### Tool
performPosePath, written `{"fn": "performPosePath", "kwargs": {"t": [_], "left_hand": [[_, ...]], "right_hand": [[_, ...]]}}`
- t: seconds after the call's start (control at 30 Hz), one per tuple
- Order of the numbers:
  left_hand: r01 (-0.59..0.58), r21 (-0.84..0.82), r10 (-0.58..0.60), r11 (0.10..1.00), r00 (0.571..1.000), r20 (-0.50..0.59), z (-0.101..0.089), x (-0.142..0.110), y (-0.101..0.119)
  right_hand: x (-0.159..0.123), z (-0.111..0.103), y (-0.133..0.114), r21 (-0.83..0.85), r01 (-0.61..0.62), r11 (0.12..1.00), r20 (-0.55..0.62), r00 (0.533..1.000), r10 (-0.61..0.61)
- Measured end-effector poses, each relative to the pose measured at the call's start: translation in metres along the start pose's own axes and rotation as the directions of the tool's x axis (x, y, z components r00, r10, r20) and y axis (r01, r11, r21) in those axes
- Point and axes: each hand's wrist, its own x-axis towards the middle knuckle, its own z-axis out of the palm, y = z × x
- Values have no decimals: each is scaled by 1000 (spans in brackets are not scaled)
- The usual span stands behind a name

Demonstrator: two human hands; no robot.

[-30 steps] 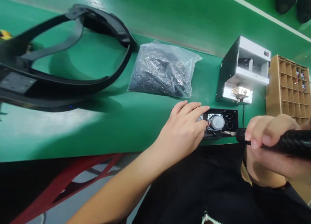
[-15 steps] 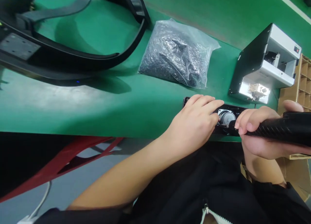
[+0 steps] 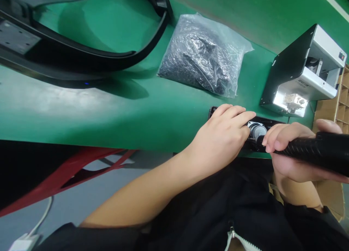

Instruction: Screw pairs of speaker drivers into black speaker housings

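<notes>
While left hand curls over black panel, grip uncertain, right hand clasps black driver near round grey speaker.

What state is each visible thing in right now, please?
Case, open, speaker exposed
Left hand, over case
Right hand, gripping screwdriver
Bag, filled, lying down
Headset, blue light lit
Machine, upright, switch setting unclear
Cardboard box, divided, partly out of frame
</notes>
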Motion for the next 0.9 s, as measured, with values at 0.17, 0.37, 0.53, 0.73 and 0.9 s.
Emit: {"fn": "performPosePath", "kwargs": {"t": [0.17, 0.37, 0.53, 0.73, 0.9], "left_hand": [[-12, 12, 12, 1000, 1000, -19, 2, 0, 1], [-34, 35, 36, 999, 997, -61, 5, -1, 1], [-38, 23, 39, 999, 998, -56, 4, 0, 0], [-33, 15, 34, 999, 999, -38, 4, 1, 0], [-29, 16, 29, 999, 999, -39, 3, 1, 0]], "right_hand": [[-11, 1, -4, 63, -14, 998, 2, 1000, 14], [-7, -1, 2, 153, 57, 987, 74, 995, -69], [1, 4, 5, 116, 87, 989, -4, 996, -87], [1, 4, 3, 104, 100, 990, -39, 995, -97], [2, 1, 4, 84, 70, 994, -54, 996, -66]]}}
